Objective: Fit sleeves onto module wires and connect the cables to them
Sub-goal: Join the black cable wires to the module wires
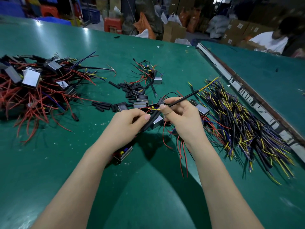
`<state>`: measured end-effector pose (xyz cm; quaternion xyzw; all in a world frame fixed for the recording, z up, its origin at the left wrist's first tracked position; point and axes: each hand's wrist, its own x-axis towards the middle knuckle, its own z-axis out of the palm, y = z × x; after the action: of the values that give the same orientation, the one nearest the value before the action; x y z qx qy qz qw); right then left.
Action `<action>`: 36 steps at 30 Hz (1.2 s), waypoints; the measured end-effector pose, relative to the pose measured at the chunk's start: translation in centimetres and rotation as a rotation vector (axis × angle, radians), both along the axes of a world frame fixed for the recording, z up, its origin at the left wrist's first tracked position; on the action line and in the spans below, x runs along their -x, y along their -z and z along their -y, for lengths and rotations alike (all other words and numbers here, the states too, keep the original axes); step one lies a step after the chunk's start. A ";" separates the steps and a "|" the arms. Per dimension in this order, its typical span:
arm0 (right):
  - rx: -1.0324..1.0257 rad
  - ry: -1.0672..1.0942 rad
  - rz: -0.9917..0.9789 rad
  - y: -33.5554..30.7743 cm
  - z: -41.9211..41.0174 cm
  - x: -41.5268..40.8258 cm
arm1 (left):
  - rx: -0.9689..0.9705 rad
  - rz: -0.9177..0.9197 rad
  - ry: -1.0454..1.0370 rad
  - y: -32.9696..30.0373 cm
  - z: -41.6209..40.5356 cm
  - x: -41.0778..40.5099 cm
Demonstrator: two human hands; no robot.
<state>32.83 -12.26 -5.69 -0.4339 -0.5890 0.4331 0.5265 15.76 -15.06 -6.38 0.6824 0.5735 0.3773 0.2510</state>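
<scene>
My left hand (127,123) pinches a black sleeve (149,122) that sits over a module's wires; the module (123,153) hangs below my wrist, with red and yellow parts showing. My right hand (179,115) pinches a thin black cable (186,97) that slants up to the right and ends in yellow and blue cores. Between the two hands, short yellow wire ends (154,109) meet just above the sleeve's mouth. Grey modules (140,104) and loose black sleeves (130,87) lie on the green table (66,146) beyond my hands.
A large heap of modules with red wires (31,90) fills the left. A pile of black cables with yellow and blue ends (244,128) spreads on the right. A metal rail (231,80) separates a second green table, where another person (272,40) sits.
</scene>
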 end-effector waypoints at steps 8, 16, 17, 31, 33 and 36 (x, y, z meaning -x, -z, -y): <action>0.021 0.011 -0.007 -0.1 0.1 0.2 | 0.167 0.168 0.070 0.0 0.2 0.2; 0.033 0.150 -0.221 -0.7 -0.1 -0.5 | 0.347 0.158 0.249 0.1 0.2 2.3; 0.041 0.156 -0.242 -0.7 -0.2 -0.5 | 0.354 0.138 0.276 0.1 0.2 2.4; 0.235 -0.113 -0.348 -1.2 0.4 2.7 | -0.063 0.196 -0.026 -1.0 3.3 4.9; 0.253 -0.147 -0.274 -1.1 0.8 3.9 | -0.120 0.247 -0.058 -2.3 3.6 5.9; 0.198 -0.148 -0.140 -1.1 1.1 5.5 | -0.196 0.374 -0.112 -5.1 3.5 7.5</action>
<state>27.29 -13.35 -4.55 -0.4079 -0.5355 0.5560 0.4876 8.25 -18.56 -1.32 0.5889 0.5145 0.5645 0.2642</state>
